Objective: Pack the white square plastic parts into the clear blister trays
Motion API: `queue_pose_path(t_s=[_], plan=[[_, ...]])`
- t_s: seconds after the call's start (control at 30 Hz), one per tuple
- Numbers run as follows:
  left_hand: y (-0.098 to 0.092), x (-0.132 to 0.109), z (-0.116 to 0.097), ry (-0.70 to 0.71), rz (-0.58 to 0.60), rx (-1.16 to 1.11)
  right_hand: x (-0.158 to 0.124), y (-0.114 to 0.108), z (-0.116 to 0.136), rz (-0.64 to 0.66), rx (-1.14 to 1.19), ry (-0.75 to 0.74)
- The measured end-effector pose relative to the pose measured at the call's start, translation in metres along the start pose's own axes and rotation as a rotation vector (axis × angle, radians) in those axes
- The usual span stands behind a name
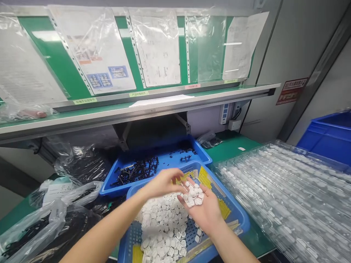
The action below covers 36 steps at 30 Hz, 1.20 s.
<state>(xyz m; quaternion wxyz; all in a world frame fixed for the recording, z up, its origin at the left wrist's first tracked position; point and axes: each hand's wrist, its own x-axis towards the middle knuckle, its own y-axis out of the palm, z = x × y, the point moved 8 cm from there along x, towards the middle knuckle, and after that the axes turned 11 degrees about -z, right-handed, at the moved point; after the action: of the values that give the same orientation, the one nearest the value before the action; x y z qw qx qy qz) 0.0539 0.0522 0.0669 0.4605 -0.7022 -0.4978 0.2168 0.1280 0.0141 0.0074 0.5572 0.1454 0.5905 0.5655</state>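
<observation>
My right hand (206,209) is held palm up over a blue slotted tray (238,215), cupped round a small heap of white plastic pieces (194,194). My left hand (164,182) reaches across from the left, its fingertips pinched together at the edge of that heap. Whether a piece sits between those fingertips is too small to make out. Below both hands lies a large pile of the same white pieces (164,226) in the tray.
Behind stands a second blue tray (161,160) with black plastic parts (137,171). Clear blister trays (285,197) are stacked on the right, with blue crates (329,135) beyond. Plastic bags of dark parts (49,219) lie on the left. A green shelf (142,106) with sleeved papers runs overhead.
</observation>
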Motion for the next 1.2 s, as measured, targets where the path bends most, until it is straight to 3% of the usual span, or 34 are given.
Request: queue_pose_path(t_s=[0.1,0.2,0.4,0.5,0.67,0.87,1.07,1.2], plan=[[0.017,-0.019,-0.032,0.081,-0.070,-0.121,-0.001,0.002,-0.001,0.017,-0.025,-0.011],[0.020,-0.022,-0.037,0.062,-0.113,-0.174,-0.002,0.004,-0.004,0.074,-0.026,0.004],[0.005,-0.019,-0.022,-0.025,-0.191,-0.236,-0.002,0.000,-0.009,0.155,-0.033,0.078],[0.003,-0.019,-0.006,-0.129,-0.186,-0.257,-0.002,-0.007,-0.010,0.095,-0.023,0.102],[0.006,-0.018,0.003,-0.155,-0.133,-0.295,-0.006,-0.008,-0.009,0.021,-0.023,0.107],[0.004,-0.019,0.005,-0.123,-0.174,-0.267,-0.009,-0.010,-0.009,-0.021,-0.021,0.109],[0.004,-0.023,-0.007,-0.052,-0.101,-0.311,-0.011,-0.010,-0.006,-0.033,0.007,0.101],[0.002,-0.023,-0.005,-0.052,-0.116,-0.321,-0.012,-0.011,-0.006,-0.045,0.017,0.113]])
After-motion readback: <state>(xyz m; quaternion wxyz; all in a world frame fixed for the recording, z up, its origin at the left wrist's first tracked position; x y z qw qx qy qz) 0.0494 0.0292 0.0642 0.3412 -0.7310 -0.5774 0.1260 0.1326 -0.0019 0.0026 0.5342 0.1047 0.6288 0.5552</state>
